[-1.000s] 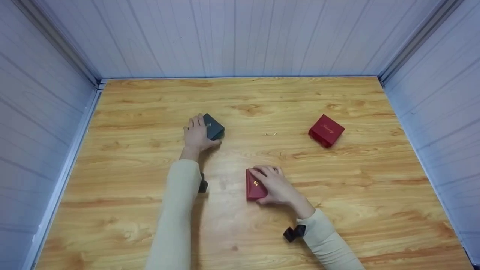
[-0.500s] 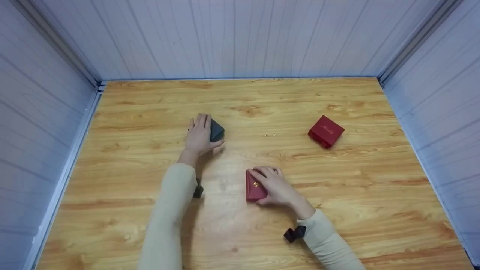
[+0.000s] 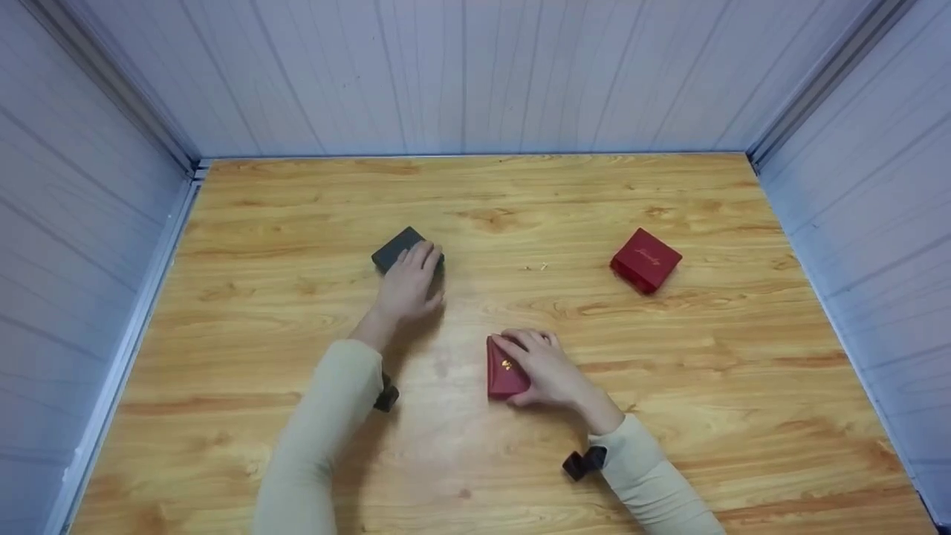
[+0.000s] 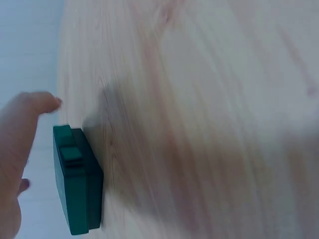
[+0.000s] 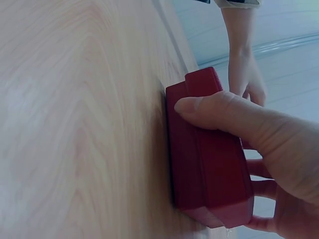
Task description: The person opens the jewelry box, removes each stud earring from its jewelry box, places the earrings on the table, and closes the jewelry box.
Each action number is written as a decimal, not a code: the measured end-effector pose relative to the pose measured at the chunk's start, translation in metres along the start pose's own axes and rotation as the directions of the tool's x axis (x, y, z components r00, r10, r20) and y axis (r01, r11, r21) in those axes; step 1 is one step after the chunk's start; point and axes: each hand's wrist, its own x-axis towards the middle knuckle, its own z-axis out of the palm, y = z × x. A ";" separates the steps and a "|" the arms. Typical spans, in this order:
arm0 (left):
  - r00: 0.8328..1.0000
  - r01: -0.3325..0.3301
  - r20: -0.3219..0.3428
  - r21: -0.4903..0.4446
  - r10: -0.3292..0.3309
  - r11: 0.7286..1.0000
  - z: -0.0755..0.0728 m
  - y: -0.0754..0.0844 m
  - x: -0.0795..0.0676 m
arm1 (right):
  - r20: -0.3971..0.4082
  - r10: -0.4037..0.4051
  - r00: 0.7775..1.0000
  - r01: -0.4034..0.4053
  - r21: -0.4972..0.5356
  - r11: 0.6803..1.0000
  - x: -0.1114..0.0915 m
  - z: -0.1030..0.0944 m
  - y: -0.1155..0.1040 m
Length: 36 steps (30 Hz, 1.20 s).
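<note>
In the head view my right hand point(image 3: 551, 374) grips a dark red jewelry box point(image 3: 507, 375) with a gold ornament on its top. The right wrist view shows the thumb on one side of this box point(image 5: 214, 164) and fingers on the far side; the box stands on the table. My left hand point(image 3: 407, 288) is over the right part of a dark green jewelry box point(image 3: 396, 245). In the left wrist view the hand point(image 4: 15, 144) appears beyond the green box point(image 4: 75, 184), thumb apart from it, fingers not curled round it.
A second red jewelry box point(image 3: 646, 260) with gold lettering sits at the right. Two tiny gold pieces point(image 3: 543, 266) lie between the green box and that red box. Pale panel walls point(image 3: 461, 82) border the wooden table point(image 3: 706, 416).
My left hand has shifted right and slightly nearer across the green box, uncovering its left side. The green box has hardly moved. My right hand stays on the red box.
</note>
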 end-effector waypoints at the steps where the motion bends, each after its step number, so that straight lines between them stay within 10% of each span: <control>1: 1.000 -0.006 0.007 -0.010 0.006 1.000 0.000 0.002 -0.002 | -0.002 0.001 1.000 -0.001 0.000 1.000 0.000 0.000 0.000; 10: 0.996 0.026 0.090 -0.121 -0.015 0.992 -0.001 0.024 -0.014 | 0.000 0.001 1.000 -0.001 0.012 1.000 0.000 0.000 0.001; 19: 0.995 -0.080 0.043 -0.201 0.090 0.976 0.005 0.044 -0.031 | -0.007 -0.007 1.000 0.007 0.015 1.000 0.000 0.001 0.002; 36: 0.959 -0.104 0.183 -0.488 0.218 0.867 0.023 0.055 -0.061 | 0.001 0.001 1.000 -0.001 0.033 0.999 0.000 0.001 0.003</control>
